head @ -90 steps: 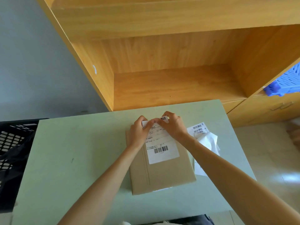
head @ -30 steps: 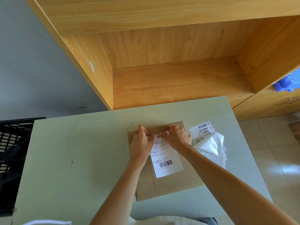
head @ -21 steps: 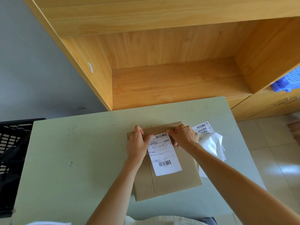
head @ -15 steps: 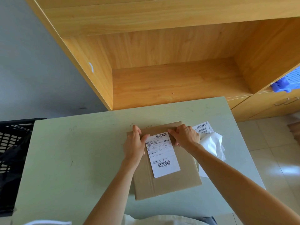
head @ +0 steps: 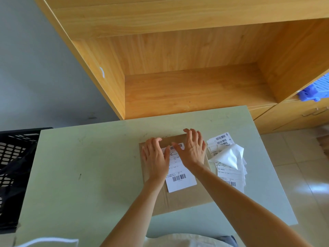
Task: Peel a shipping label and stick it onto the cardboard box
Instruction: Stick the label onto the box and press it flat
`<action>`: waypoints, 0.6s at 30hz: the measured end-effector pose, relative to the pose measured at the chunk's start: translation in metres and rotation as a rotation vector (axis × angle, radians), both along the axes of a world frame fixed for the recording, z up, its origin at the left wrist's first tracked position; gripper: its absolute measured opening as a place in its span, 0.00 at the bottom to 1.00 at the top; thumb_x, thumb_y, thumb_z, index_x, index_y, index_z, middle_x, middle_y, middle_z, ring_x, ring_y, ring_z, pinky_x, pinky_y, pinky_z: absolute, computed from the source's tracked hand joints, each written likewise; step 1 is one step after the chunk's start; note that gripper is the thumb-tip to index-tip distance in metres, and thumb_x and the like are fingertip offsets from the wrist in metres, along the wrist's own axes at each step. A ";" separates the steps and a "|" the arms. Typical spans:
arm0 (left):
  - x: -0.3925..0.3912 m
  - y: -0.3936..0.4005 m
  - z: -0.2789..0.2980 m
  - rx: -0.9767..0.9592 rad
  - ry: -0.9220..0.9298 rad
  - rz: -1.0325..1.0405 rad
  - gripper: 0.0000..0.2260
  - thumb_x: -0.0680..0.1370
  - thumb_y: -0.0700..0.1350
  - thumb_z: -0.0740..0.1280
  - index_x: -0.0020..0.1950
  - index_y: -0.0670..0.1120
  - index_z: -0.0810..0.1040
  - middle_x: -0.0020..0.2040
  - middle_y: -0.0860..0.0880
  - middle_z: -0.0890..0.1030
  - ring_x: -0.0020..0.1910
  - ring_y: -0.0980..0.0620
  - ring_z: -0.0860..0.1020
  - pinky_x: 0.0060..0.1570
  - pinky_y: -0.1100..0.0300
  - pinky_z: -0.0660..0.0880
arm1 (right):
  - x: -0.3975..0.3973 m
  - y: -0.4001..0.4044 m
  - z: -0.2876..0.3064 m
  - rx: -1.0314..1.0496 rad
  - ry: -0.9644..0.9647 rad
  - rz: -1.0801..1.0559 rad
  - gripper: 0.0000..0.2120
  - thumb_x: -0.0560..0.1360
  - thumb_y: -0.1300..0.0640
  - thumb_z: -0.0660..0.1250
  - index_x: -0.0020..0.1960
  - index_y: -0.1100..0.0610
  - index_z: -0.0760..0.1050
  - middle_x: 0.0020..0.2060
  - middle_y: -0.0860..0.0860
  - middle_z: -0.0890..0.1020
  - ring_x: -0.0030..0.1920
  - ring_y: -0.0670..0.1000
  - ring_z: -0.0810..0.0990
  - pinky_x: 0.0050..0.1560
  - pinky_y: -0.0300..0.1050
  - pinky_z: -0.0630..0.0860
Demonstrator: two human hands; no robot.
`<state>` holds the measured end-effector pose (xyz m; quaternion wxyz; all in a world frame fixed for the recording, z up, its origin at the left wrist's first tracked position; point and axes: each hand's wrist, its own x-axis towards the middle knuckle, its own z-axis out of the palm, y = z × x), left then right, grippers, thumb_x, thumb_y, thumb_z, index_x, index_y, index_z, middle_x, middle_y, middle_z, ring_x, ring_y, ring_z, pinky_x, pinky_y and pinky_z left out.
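Observation:
A flat brown cardboard box [head: 185, 198] lies on the pale green table [head: 89, 166]. A white shipping label [head: 179, 179] with barcodes lies flat on the box's top. My left hand [head: 155, 159] rests palm down on the label's left side and the box, fingers spread. My right hand [head: 193, 148] lies palm down over the label's upper right part, fingers spread toward the box's far edge. Both hands hide the label's top half. Neither hand grips anything.
A pile of loose labels and white backing sheets [head: 227, 159] lies right of the box. A wooden shelf unit [head: 187, 90] stands behind the table. A black plastic crate [head: 12, 166] sits at the left. A blue crate [head: 316, 90] shows at the right edge.
The label went from being held by its top edge to lying flat on the box. My hands released the edge and now lie flat, palms down, on the label.

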<state>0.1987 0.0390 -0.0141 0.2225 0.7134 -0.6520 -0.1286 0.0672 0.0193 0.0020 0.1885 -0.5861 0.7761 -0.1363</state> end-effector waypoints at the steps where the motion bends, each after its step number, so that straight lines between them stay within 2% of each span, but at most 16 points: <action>1: -0.003 -0.001 -0.002 0.002 0.023 0.020 0.14 0.79 0.55 0.63 0.60 0.49 0.71 0.58 0.50 0.74 0.58 0.47 0.72 0.61 0.47 0.70 | 0.003 0.001 -0.001 0.010 -0.001 -0.013 0.33 0.73 0.35 0.63 0.71 0.51 0.62 0.71 0.52 0.66 0.75 0.55 0.59 0.71 0.54 0.59; 4: -0.008 -0.003 -0.006 0.008 0.074 0.060 0.15 0.78 0.55 0.65 0.59 0.47 0.72 0.58 0.48 0.74 0.59 0.44 0.72 0.64 0.44 0.68 | 0.005 0.003 -0.003 0.028 0.006 -0.010 0.34 0.73 0.35 0.64 0.72 0.51 0.61 0.72 0.52 0.64 0.77 0.56 0.55 0.73 0.54 0.56; 7: -0.007 -0.001 -0.009 0.018 0.074 0.025 0.17 0.78 0.56 0.64 0.60 0.47 0.71 0.61 0.47 0.72 0.64 0.43 0.71 0.70 0.43 0.62 | 0.003 0.005 -0.005 0.045 0.037 0.023 0.35 0.74 0.35 0.62 0.73 0.52 0.59 0.74 0.53 0.62 0.78 0.56 0.53 0.74 0.54 0.55; 15: 0.003 0.005 -0.011 0.011 0.015 -0.072 0.18 0.80 0.57 0.61 0.65 0.47 0.71 0.65 0.48 0.72 0.70 0.43 0.69 0.67 0.44 0.65 | -0.008 0.013 -0.009 0.040 0.019 0.094 0.37 0.77 0.37 0.60 0.78 0.54 0.54 0.79 0.53 0.55 0.79 0.55 0.47 0.78 0.54 0.49; 18: 0.008 0.006 -0.014 -0.002 0.007 -0.107 0.16 0.82 0.52 0.61 0.67 0.46 0.71 0.67 0.48 0.72 0.72 0.44 0.67 0.69 0.45 0.64 | -0.016 0.014 -0.011 0.046 0.014 0.155 0.35 0.79 0.38 0.56 0.79 0.55 0.52 0.79 0.52 0.53 0.80 0.54 0.45 0.78 0.53 0.48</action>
